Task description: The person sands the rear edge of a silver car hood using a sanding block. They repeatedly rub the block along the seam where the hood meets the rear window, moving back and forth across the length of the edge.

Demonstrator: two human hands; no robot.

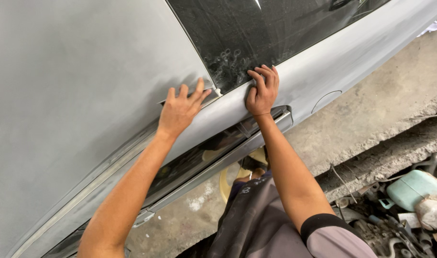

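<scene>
Grey primed car body panel [75, 95], matte and dusty, lying alongside a dark window glass [256, 28]. Left hand [179, 111] resting flat on it, fingers spread. Right hand [262, 93] pressing the panel's edge below the glass, fingers together, curled. Concrete floor [371, 110] running beneath; engine parts [400, 210] sitting at lower right.

Grey, matt, sanded car body panel [84, 86], broad and smooth, runs diagonally from lower left to upper right. Dark tinted window glass [276, 28], dusty and marked with fingerprint rings near its lower corner, sits in the panel's upper part. Below the window edge the panel curves outward to a lower seam.
</scene>
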